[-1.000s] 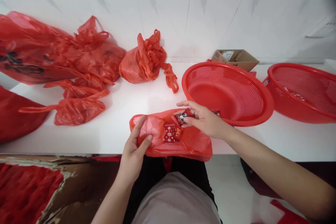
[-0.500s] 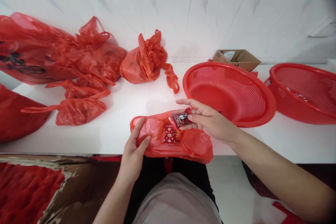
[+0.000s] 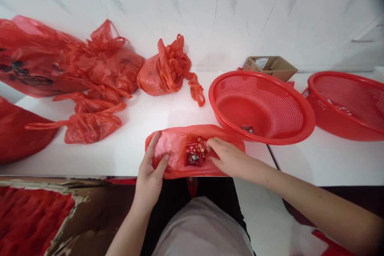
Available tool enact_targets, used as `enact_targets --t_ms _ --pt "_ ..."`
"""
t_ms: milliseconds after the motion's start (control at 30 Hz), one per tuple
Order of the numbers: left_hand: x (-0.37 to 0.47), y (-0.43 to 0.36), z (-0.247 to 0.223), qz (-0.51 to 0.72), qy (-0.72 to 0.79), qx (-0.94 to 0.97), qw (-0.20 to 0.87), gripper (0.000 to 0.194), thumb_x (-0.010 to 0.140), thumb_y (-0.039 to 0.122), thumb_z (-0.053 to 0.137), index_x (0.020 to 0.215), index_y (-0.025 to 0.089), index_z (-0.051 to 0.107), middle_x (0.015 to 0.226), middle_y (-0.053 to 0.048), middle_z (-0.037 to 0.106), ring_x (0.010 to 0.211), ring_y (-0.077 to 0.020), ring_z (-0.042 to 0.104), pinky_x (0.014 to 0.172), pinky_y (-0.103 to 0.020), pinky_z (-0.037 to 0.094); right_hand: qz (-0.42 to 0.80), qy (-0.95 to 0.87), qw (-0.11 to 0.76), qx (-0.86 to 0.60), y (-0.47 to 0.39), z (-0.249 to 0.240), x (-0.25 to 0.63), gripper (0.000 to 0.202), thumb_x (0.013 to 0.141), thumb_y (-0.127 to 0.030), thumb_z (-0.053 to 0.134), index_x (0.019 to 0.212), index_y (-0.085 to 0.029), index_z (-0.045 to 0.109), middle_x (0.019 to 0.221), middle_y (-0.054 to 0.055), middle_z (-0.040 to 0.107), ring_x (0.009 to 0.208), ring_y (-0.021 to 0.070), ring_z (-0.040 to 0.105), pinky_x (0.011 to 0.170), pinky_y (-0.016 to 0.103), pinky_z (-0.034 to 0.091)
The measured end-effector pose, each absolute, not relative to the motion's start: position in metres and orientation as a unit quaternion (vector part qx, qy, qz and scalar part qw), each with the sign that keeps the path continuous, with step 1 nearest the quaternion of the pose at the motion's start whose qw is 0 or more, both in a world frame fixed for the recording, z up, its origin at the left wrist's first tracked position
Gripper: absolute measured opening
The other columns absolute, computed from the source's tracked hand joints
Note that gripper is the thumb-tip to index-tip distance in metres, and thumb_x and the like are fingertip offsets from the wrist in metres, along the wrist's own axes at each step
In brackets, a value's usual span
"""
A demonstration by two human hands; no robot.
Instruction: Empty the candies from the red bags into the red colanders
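Observation:
An open red plastic bag (image 3: 177, 174) lies at the table's front edge, with small wrapped packets (image 3: 193, 158) in its middle. My left hand (image 3: 151, 174) grips the bag's left side, thumb inside and fingers around the edge. Over the right part of the bag, my right hand (image 3: 229, 158) reaches in beside the packets. Its fingertips are at a red and gold packet (image 3: 201, 147), partly hidden, and the fingers are bent together. A dark packet with a white print lies in front of that one.
A red perforated basket (image 3: 303, 128) with one small packet (image 3: 247, 129) stands right of the bag, a second basket (image 3: 345, 126) beyond it. Behind is a cardboard box (image 3: 283, 68). Knotted red bags (image 3: 163, 72) stand at the back and left. An open carton (image 3: 87, 208) is lower left.
My right hand has moved down into the bag. The dark packet it held now lies among the others. The packet in the near basket is now uncovered.

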State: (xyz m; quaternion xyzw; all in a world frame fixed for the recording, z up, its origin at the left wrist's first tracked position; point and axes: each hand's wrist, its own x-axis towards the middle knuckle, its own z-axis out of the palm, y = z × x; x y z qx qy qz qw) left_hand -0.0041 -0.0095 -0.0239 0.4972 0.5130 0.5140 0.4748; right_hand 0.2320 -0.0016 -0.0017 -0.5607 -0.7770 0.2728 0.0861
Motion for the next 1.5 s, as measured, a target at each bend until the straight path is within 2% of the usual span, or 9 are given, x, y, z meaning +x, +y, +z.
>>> enact_targets --t_ms 133,333,467,567,667,767,867,1033,1500 --pt "0.000 -0.011 -0.022 0.517 0.521 0.483 0.477 0.062 0.086 0.029 0.063 0.145 0.028 0.043 0.155 -0.002 0.038 0.141 -0.0258 0.035 0.117 -0.037 0.030 0.130 -0.791 0.000 -0.598 0.001 -0.010 0.246 0.033 0.083 -0.005 0.044 0.113 -0.012 0.054 0.110 0.016 0.058 0.098 0.0276 0.060 0.083 0.039 0.047" --pt "0.000 -0.010 -0.023 0.502 0.519 0.509 0.469 0.062 0.087 0.025 0.062 0.145 0.032 0.043 0.156 -0.002 0.036 0.140 -0.0250 0.037 0.117 -0.037 0.028 0.040 -0.781 -0.019 -0.623 0.011 -0.019 0.257 0.055 0.086 -0.002 0.033 0.139 -0.012 0.042 0.127 0.019 0.056 0.096 0.0282 0.064 0.080 0.040 0.049" --pt "0.000 -0.012 -0.022 0.495 0.522 0.516 0.465 0.063 0.087 0.024 0.061 0.146 0.034 0.041 0.157 -0.002 0.034 0.139 -0.0262 0.039 0.116 -0.039 0.031 0.045 -0.776 -0.056 -0.626 0.014 -0.015 0.257 0.051 0.084 -0.001 0.036 0.131 -0.013 0.052 0.114 0.016 0.064 0.090 0.0288 0.064 0.072 0.038 0.049" --pt "0.002 -0.014 -0.023 0.487 0.525 0.525 0.460 0.061 0.089 0.025 0.060 0.146 0.032 0.040 0.157 -0.002 0.033 0.143 -0.0252 0.033 0.119 -0.039 0.024 0.024 -0.805 0.002 -0.592 0.007 -0.011 0.246 0.035 0.089 -0.008 0.041 0.118 -0.015 0.061 0.111 0.014 0.065 0.097 0.0284 0.059 0.075 0.038 0.048" --pt "0.006 -0.015 -0.025 0.486 0.522 0.533 0.456 0.060 0.090 0.027 0.059 0.147 0.030 0.040 0.157 -0.001 0.034 0.144 -0.0243 0.030 0.120 -0.039 0.022 0.051 -0.839 0.080 -0.537 -0.002 -0.017 0.223 0.022 0.096 -0.026 0.047 0.107 -0.018 0.064 0.106 0.011 0.064 0.095 0.0245 0.057 0.082 0.038 0.048" --pt "0.007 -0.014 -0.025 0.492 0.523 0.531 0.449 0.062 0.088 0.028 0.061 0.146 0.030 0.041 0.156 -0.001 0.037 0.143 -0.0250 0.032 0.119 -0.040 0.024 0.099 -0.849 0.089 -0.511 -0.006 -0.033 0.200 0.029 0.089 -0.037 0.062 0.109 -0.016 0.063 0.109 0.011 0.062 0.103 0.0264 0.056 0.083 0.038 0.049" --pt "0.003 -0.013 -0.024 0.506 0.538 0.517 0.432 0.060 0.087 0.029 0.063 0.144 0.029 0.044 0.154 -0.002 0.040 0.141 -0.0259 0.035 0.119 -0.041 0.024 0.125 -0.836 0.097 -0.526 -0.001 -0.042 0.191 0.032 0.084 -0.032 0.068 0.110 -0.015 0.060 0.115 0.012 0.061 0.109 0.0291 0.056 0.081 0.038 0.050" --pt "-0.008 -0.010 -0.031 0.500 0.544 0.522 0.425 0.061 0.086 0.029 0.065 0.144 0.032 0.044 0.153 -0.001 0.040 0.144 -0.0257 0.029 0.120 -0.041 0.020 0.255 -0.765 0.163 -0.568 0.007 -0.030 0.204 0.023 0.092 -0.034 0.059 0.110 -0.019 0.056 0.095 0.005 0.071 0.088 0.0214 0.068 0.073 0.030 0.049" --pt "0.004 -0.009 -0.025 0.504 0.554 0.505 0.430 0.059 0.085 0.030 0.064 0.142 0.031 0.048 0.151 -0.001 0.043 0.144 -0.0257 0.029 0.120 -0.041 0.021 0.245 -0.799 0.141 -0.530 0.004 -0.030 0.225 0.030 0.097 -0.024 0.046 0.124 -0.016 0.057 0.092 0.007 0.075 0.084 0.0226 0.072 0.068 0.028 0.045"
